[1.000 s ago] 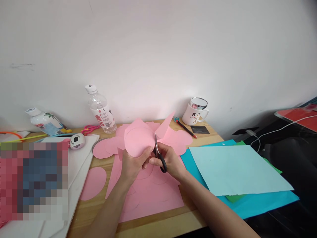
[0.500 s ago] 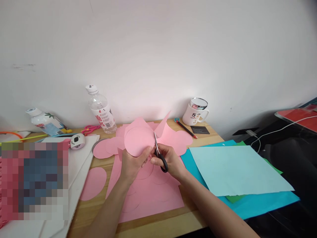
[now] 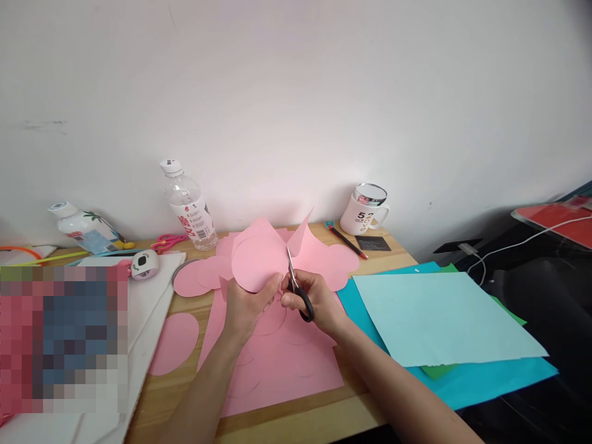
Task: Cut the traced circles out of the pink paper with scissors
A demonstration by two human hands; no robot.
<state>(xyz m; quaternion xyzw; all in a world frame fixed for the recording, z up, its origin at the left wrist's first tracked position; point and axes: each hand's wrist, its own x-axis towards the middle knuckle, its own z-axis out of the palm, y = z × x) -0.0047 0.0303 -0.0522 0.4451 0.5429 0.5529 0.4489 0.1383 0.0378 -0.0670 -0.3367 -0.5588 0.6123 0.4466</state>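
Note:
My left hand [image 3: 252, 302] grips a piece of pink paper [image 3: 259, 262] by its lower edge, thumb on top. A pencilled circle shows on this piece, and its lower rim is cut round. In my right hand [image 3: 312, 301] is a pair of scissors [image 3: 303, 302] with black handles, blades pointing up at the paper's right edge. A strip of the pink paper stands up to the right of the blades. Beneath both hands lies a larger pink sheet [image 3: 277, 370] marked with pencilled circles. Cut pink circles [image 3: 176, 342] rest to the left and behind.
A water bottle [image 3: 192, 209] and a white mug [image 3: 364, 213] stand by the wall. A red-and-black pencil [image 3: 346, 240] and a dark card [image 3: 374, 243] lie near the mug. Light blue paper [image 3: 448, 317] covers blue and green sheets at right. Pink-handled scissors [image 3: 169, 242] lie at back left.
The upright strip of pink paper has shifted slightly left. Both hands and the scissors stay almost in the same place.

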